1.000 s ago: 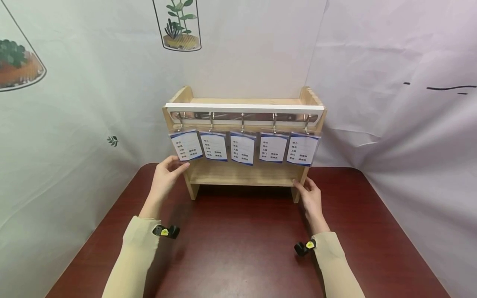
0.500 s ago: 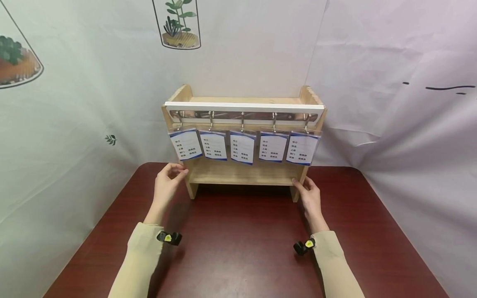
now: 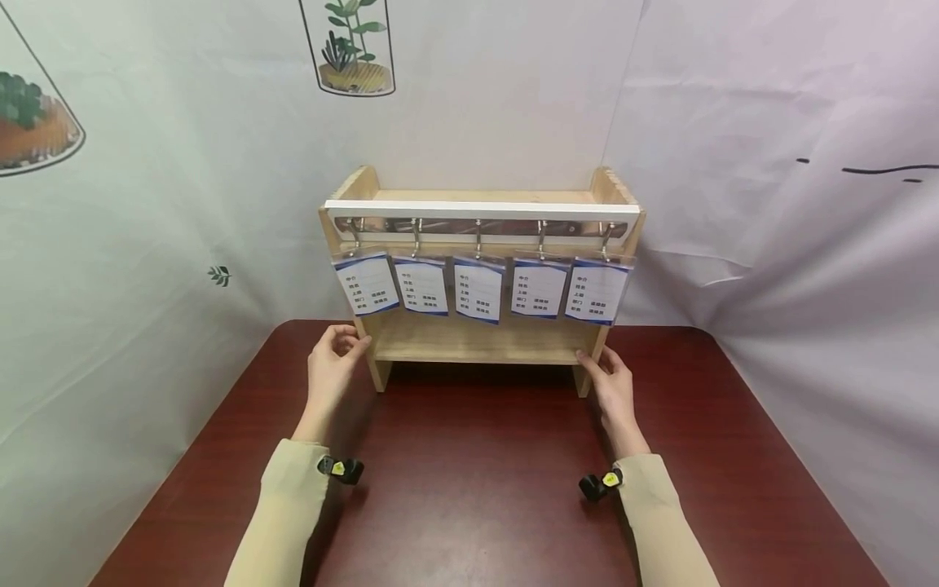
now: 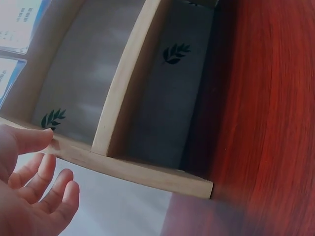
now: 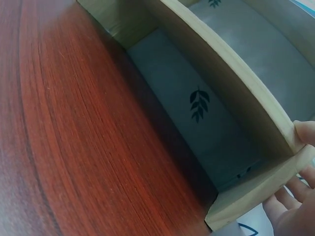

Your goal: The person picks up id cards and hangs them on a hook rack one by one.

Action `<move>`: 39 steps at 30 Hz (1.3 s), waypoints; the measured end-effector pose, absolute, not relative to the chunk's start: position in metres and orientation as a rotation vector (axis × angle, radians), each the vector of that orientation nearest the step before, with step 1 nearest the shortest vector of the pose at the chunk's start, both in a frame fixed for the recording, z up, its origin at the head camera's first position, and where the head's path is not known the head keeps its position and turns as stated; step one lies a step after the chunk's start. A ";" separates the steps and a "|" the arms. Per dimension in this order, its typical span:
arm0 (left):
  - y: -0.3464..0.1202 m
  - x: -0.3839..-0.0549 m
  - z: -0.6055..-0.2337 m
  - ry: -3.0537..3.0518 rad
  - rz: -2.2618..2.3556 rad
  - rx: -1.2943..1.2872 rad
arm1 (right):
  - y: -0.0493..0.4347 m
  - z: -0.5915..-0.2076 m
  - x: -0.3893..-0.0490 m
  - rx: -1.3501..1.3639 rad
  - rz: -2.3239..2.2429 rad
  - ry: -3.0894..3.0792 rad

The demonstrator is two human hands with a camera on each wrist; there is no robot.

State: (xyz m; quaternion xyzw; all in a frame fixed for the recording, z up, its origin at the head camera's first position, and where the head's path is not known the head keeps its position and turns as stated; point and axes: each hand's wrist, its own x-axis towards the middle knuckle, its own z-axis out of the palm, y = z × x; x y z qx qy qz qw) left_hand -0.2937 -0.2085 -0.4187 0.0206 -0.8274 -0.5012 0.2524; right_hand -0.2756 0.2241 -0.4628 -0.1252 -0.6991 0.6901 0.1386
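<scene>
A wooden shelf (image 3: 477, 346) stands at the back of the table. Several plastic-sleeved name badges (image 3: 478, 292) with blue-edged white cards hang in a row from metal hooks (image 3: 542, 238) on its white front rail. My left hand (image 3: 333, 371) grips the left side panel by its front edge; in the left wrist view its thumb (image 4: 37, 140) lies on the panel, with the curled fingers outside. My right hand (image 3: 616, 395) holds the right side panel low down. Its thumb (image 5: 305, 132) touches the lower board's corner, and the other fingers wrap round the outer face.
The dark red table (image 3: 469, 481) extends in front of the shelf and to both sides. A pale cloth with printed plants (image 3: 355, 61) hangs behind and at the sides. Each sleeve cuff carries a small black camera (image 3: 352, 470).
My left hand has come down from beside the leftmost badge to the left side panel and gripped its edge. The right hand has kept its place; shelf and badges look unmoved.
</scene>
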 end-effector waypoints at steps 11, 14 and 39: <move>-0.207 -0.294 -0.422 -2.277 -1.343 0.068 | 0.224 -0.465 -0.275 -0.382 1.991 -2.027; -0.207 -0.293 -0.423 -2.276 -1.357 0.081 | 0.224 -0.466 -0.275 -0.380 2.007 -2.019; -0.217 -0.287 -0.431 -2.356 -1.341 0.030 | 0.235 -0.454 -0.276 -0.378 2.153 -2.077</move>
